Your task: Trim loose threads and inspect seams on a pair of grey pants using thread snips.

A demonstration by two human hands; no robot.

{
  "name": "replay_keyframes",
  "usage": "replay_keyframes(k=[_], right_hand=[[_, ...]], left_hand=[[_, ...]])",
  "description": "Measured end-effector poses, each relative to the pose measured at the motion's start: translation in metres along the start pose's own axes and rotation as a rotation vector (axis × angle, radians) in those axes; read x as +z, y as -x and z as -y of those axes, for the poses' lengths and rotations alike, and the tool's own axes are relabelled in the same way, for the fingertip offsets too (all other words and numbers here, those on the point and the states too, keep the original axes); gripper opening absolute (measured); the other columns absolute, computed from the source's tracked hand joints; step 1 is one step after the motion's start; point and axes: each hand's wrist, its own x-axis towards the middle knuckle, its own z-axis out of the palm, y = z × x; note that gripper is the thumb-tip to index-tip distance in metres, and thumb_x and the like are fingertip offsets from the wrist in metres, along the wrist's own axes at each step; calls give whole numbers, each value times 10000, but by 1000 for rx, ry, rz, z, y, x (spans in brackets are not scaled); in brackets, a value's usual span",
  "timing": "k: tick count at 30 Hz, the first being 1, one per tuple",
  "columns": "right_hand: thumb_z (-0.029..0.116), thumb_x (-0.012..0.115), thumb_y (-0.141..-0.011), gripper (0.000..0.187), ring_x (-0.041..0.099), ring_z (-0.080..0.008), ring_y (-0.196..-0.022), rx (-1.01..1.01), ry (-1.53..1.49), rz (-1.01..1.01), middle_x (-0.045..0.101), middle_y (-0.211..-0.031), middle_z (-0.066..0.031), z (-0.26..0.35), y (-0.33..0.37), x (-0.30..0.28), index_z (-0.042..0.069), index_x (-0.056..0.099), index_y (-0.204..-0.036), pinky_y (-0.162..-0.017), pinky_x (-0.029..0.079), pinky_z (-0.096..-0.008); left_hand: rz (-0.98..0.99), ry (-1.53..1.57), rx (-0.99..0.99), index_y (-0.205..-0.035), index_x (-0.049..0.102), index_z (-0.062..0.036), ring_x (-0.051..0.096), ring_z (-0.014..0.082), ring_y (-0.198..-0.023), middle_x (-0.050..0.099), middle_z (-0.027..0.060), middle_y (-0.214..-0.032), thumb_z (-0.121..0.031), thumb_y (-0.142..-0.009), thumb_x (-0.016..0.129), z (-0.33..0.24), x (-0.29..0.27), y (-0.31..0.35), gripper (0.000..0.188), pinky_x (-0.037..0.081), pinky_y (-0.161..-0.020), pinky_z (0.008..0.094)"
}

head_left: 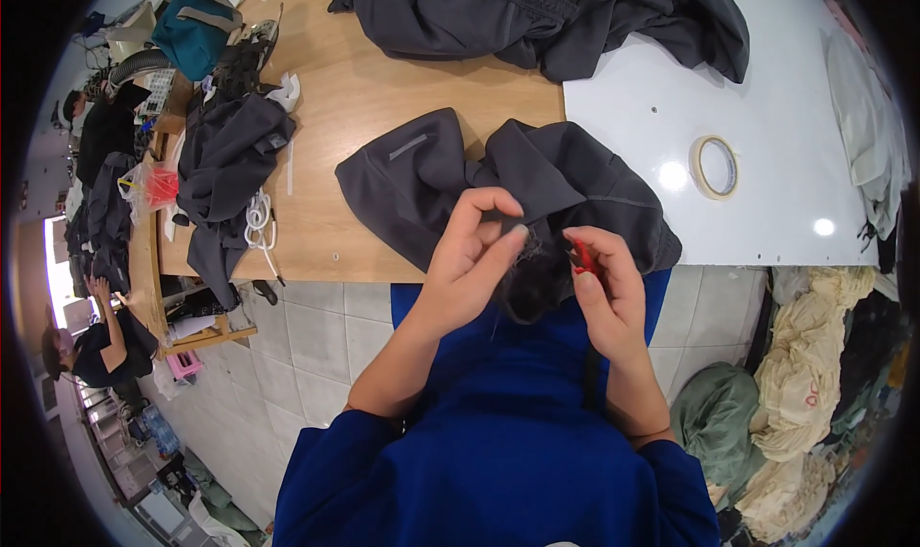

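Observation:
A dark grey garment (pixel 551 169) with a small light strip lies bunched at the near edge of the table, just beyond my hands. In my right hand (pixel 613 293), the fingers are closed around a small red-handled tool (pixel 583 258), which looks like thread snips; its blades are mostly hidden. My left hand (pixel 470 260) is beside the garment, thumb and forefinger apart, the other fingers curled. Wispy loose threads (pixel 530 247) show near its thumb. Between my hands, at the table edge, hangs a dark bundle (pixel 527 296) whose kind I cannot make out.
More dark grey clothing (pixel 537 20) is heaped at the far side. A tape roll (pixel 714 167) sits on the white tabletop (pixel 623 106) at right. Left are another garment (pixel 230 149) and white cord (pixel 259 223). Cloth sacks (pixel 800 375) stand low right; a person (pixel 105 341) is far left.

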Motion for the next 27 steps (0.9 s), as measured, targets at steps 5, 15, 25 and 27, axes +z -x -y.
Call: replay_keyframes(k=[5,15,25,27], right_hand=[[160,526,-902,290,544,-131,-855,50,6,58,583,-1000,-63,-2,-2,3,29,537,-1161,-782,416,-228],[137,517,-901,286,549,-137,-818,30,37,52,599,-967,-74,-2,-3,3,23,564,-1160,-750,423,-227],[11,678,-736,372,537,-161,-705,-186,297,-104,569,-814,-73,-2,-13,10,44,620,-1101,-644,437,-245],[17,724,-674,370,526,-181,-672,-308,506,-180,570,-789,-68,-4,-16,10,53,659,-1036,-593,427,-256]], left_hand=[[-106,-75,42,-1237,304,-61,387,18,-660,498,8,-789,-8,-942,397,0,2,4,314,335,-614,168],[-218,-140,204,-1414,-9,-134,558,99,-844,589,153,-982,76,-891,444,3,6,1,723,422,-767,203],[-121,-23,127,-1416,36,-132,544,84,-847,603,147,-962,51,-919,399,0,5,3,642,412,-782,197],[-106,-38,138,-1415,36,-126,550,91,-859,604,155,-969,53,-918,400,-1,5,3,642,413,-793,201]])
